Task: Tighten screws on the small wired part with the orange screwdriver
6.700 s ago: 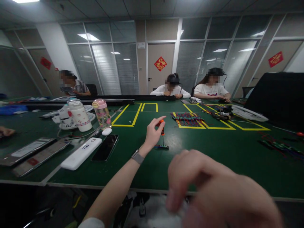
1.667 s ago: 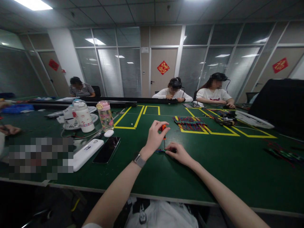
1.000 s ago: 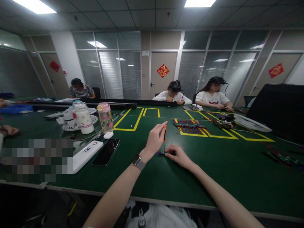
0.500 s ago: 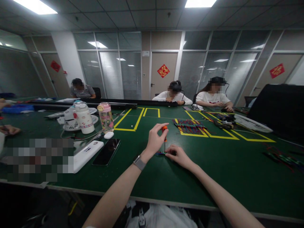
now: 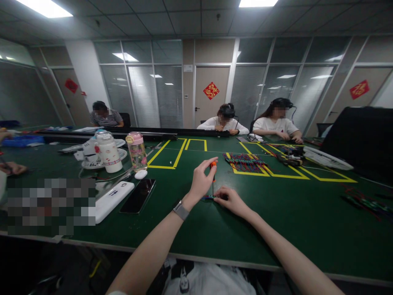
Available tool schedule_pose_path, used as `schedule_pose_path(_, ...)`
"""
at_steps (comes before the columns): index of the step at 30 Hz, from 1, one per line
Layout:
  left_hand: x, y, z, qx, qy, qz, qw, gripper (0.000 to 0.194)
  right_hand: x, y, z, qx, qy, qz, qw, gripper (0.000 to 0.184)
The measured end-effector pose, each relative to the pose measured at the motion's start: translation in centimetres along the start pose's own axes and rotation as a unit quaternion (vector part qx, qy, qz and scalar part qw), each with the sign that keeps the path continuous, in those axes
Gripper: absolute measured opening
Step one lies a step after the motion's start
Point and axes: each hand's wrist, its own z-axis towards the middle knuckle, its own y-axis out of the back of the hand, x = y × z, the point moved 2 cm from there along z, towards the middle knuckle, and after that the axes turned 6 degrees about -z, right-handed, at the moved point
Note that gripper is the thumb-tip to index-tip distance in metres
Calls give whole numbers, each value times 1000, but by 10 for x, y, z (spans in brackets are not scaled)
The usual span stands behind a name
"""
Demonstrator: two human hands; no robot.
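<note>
My left hand, with a watch on its wrist, is closed around the orange-and-black handle of an upright screwdriver. Its thin shaft points straight down onto a small green circuit board lying on the table. The fingers hide part of the handle. My right hand rests on the table just right of the shaft, thumb and fingertips pinched at the board's right end. What exactly lies between those fingertips is too small to make out, though they touch the board.
A bundle of wired boards lies beyond my hands inside yellow tape, and more wired boards lie far right. A black phone, white power bank, pink-lidded bottle and white bottle stand left. Several people sit around the table.
My right hand, earlier raised and blurred near the camera, has come down to the board. My left hand stays on the screwdriver, its fingers shifting slightly around the handle.
</note>
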Motion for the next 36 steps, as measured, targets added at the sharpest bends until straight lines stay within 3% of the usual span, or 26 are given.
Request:
schedule_pose_path(23,5,-2,-1,-3,0,-24,1000,32,-3,-1,0,-6,5,-4,1000,12)
schedule_pose_path(31,0,0,-2,-31,-21,43,998,25,0,0,0,-6,-1,-3,1000,11)
schedule_pose_path(36,5,-2,-1,15,7,-15,1000,34,-1,0,0,-6,3,1,1000,12)
